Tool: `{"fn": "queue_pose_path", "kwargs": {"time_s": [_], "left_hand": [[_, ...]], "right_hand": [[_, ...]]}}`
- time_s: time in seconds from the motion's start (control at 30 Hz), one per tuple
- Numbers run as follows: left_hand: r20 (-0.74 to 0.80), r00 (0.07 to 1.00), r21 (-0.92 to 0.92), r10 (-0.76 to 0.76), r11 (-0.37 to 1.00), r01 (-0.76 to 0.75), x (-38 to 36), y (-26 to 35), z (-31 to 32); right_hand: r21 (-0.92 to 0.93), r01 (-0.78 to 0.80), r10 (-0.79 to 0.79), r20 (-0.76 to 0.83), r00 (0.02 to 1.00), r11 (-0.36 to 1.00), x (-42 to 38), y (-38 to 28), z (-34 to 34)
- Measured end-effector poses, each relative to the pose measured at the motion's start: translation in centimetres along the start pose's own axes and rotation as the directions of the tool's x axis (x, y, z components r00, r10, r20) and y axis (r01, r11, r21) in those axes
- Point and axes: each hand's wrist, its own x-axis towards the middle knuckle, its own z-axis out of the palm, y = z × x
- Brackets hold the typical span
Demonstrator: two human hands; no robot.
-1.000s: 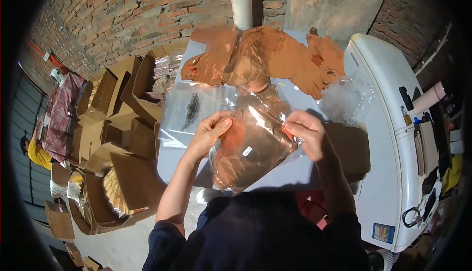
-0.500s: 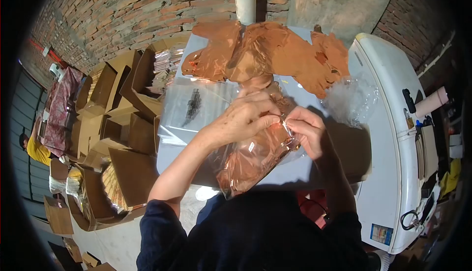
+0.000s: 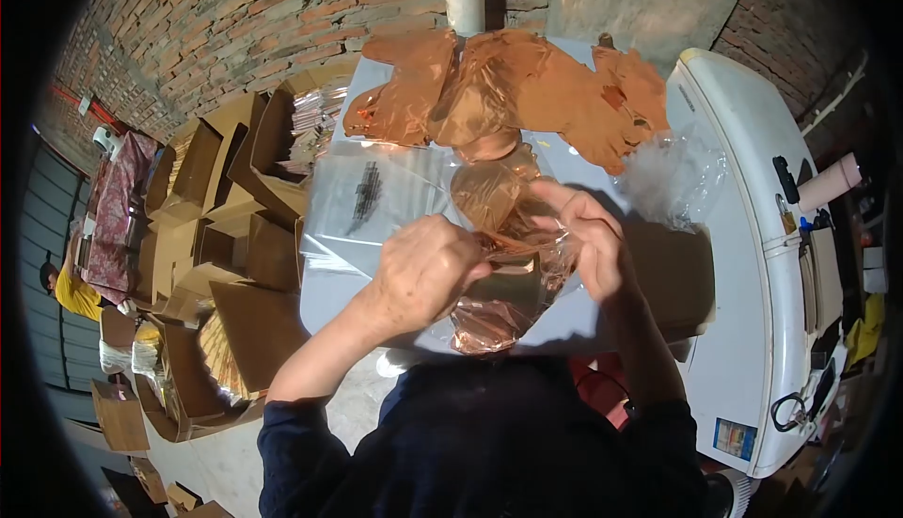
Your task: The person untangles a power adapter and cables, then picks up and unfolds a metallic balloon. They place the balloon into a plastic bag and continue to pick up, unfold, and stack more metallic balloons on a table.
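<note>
A clear plastic bag with shiny copper-coloured foil pieces [image 3: 494,311] lies between my hands near the table's front edge. My left hand [image 3: 425,269] is curled closed on the bag's left side. At its right side, my right hand [image 3: 588,241] pinches the clear plastic, with some fingers raised. Another copper-coloured foil piece [image 3: 489,194] sits just behind the bag. Flat copper-coloured foil pieces [image 3: 536,86] spread across the back of the table. Clear flat plastic bags [image 3: 367,198] are stacked to the left of my hands.
Open cardboard boxes [image 3: 216,255] stand left of the table [image 3: 324,306]. Crumpled clear plastic [image 3: 673,180] and a cardboard box [image 3: 670,278] are at the right, beside a white freezer-like cabinet [image 3: 738,330]. A person in yellow [image 3: 75,292] is at the far left.
My left hand has moved down and left and curled closed; my right hand's fingers have spread more. The bag is now shorter and bunched, its foil shifted, and the foil piece behind it is more exposed.
</note>
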Motion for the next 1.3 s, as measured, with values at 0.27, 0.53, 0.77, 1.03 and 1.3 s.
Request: {"fn": "queue_pose_path", "kwargs": {"time_s": [0.27, 0.53, 0.77, 1.03, 1.3], "left_hand": [[-0.024, 0.923, -0.197, -0.384, 0.907, 0.373, 1.0, -0.8, -2.5], [0.238, 0.718, -0.287, -0.654, 0.659, 0.695, 0.5, -2.7, -3.7], [0.587, 0.735, -0.339, -0.34, 0.721, 0.604, 1.2, -4.2, -3.9], [0.697, 0.601, -0.543, -0.391, 0.258, 0.799, 3.5, -3.4, -7.7], [0.595, 0.642, -0.582, -0.484, 0.29, 0.759, 2.7, -5.6, -9.2]], "right_hand": [[0.196, -0.143, 0.082, 0.288, 0.954, 0.97, -1.3, 0.5, 1.8], [-0.694, 0.205, -0.035, 0.251, 0.967, 0.69, -1.0, -5.2, 3.8], [-0.412, 0.269, -0.243, 0.115, 0.963, 0.87, 1.0, -2.5, 4.1], [-0.045, 0.101, -0.081, 0.322, 0.943, 0.994, 1.7, -3.6, 2.7], [-0.021, -0.104, 0.1, 0.509, 0.855, 0.994, 1.0, -1.4, 1.7]]}}
